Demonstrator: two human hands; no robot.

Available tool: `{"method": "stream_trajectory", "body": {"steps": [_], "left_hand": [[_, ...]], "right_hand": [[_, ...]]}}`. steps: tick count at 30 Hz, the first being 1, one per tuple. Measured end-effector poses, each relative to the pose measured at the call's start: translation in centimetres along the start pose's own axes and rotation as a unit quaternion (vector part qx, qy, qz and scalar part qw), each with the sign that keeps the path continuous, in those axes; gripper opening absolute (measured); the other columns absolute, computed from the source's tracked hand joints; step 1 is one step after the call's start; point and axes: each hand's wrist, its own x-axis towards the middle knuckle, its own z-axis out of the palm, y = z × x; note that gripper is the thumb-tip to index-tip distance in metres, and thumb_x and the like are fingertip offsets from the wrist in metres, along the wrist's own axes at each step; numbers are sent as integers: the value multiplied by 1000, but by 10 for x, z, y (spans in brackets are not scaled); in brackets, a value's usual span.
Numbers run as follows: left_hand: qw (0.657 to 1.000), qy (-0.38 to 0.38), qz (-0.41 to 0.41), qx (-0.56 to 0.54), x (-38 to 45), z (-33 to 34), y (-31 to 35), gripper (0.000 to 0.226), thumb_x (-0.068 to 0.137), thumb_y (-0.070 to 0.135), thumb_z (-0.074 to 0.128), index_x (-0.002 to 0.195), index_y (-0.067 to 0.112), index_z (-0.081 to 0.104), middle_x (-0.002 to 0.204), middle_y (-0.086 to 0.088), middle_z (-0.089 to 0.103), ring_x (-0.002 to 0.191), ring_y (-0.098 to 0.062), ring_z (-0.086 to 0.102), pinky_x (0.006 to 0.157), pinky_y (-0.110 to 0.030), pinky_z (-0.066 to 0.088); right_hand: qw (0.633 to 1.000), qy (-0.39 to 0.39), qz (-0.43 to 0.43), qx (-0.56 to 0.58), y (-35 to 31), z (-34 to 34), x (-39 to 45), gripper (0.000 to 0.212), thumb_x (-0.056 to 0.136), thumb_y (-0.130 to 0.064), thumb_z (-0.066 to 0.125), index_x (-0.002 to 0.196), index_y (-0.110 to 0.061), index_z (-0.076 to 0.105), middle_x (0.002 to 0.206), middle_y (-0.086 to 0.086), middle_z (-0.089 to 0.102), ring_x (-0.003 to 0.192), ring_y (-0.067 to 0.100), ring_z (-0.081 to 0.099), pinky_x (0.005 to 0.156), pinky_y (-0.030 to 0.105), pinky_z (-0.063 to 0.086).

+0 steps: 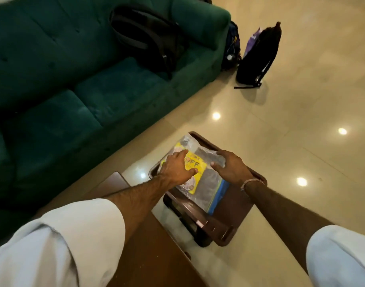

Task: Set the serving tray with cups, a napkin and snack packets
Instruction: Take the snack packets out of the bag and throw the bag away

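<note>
A green sofa fills the upper left of the view, and a black backpack is laid on its seat. Two more bags are stood on the shiny floor beside the sofa arm. Nearer, a brown tray is seen on a low glass-topped table, with its handle slot turned toward the person. A clear plastic bag with a blue strip along one edge is laid flat in the tray, and a yellow snack packet and something dark are seen inside it. No cups and no napkin can be found in the view.

The left hand is pressed flat on the bag over the yellow packet, with the fingers spread wide. The right hand is placed on the bag's far part, its fingers bent and seemingly pinching the plastic; a firm grip cannot be confirmed.

The step in hand is judged to be the snack packets, at an early stage. For the next move the bag probably must be opened, so the packets can be taken out and arranged
</note>
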Motion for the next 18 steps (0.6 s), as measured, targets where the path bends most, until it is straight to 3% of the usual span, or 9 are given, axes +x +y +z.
{"method": "stream_trajectory", "body": {"steps": [4, 7, 10, 14, 18], "left_hand": [[999, -31, 17, 6, 18, 55, 7, 82, 82, 53, 66, 151, 22, 33, 154, -8, 40, 137, -35, 39, 110, -47, 37], [999, -46, 23, -3, 26, 89, 14, 81, 81, 53, 66, 149, 22, 35, 151, -9, 42, 135, -34, 40, 109, -47, 38], [998, -47, 33, -12, 29, 115, 22, 76, 80, 53, 67, 144, 22, 41, 142, -11, 44, 131, -31, 42, 106, -44, 41], [997, -43, 60, -18, 32, 142, 35, 71, 80, 51, 70, 139, 22, 45, 139, -10, 42, 128, -28, 42, 104, -45, 42], [995, -13, 93, -26, 38, 151, 39, 64, 79, 41, 71, 136, 22, 49, 131, -6, 48, 122, -26, 47, 101, -44, 45]], "right_hand": [[999, -13, 49, 8, 50, 20, 2, 56, 93, -41, 63, 139, -12, 51, 143, 14, 51, 131, 32, 50, 110, 39, 39], [996, -19, 85, 15, 81, 34, 2, 49, 92, -37, 64, 132, -12, 54, 136, 16, 48, 120, 33, 55, 106, 38, 43], [995, -8, 101, 17, 102, 44, 3, 34, 93, -26, 63, 121, -8, 59, 124, 15, 53, 110, 32, 58, 99, 38, 45], [995, -9, 98, 13, 118, 59, 10, 27, 91, -10, 57, 117, -5, 62, 121, 18, 58, 114, 35, 57, 101, 41, 45], [996, 25, 86, -6, 116, 71, 24, 26, 95, -21, 56, 116, -11, 67, 115, 17, 63, 107, 36, 61, 92, 41, 50]]}}
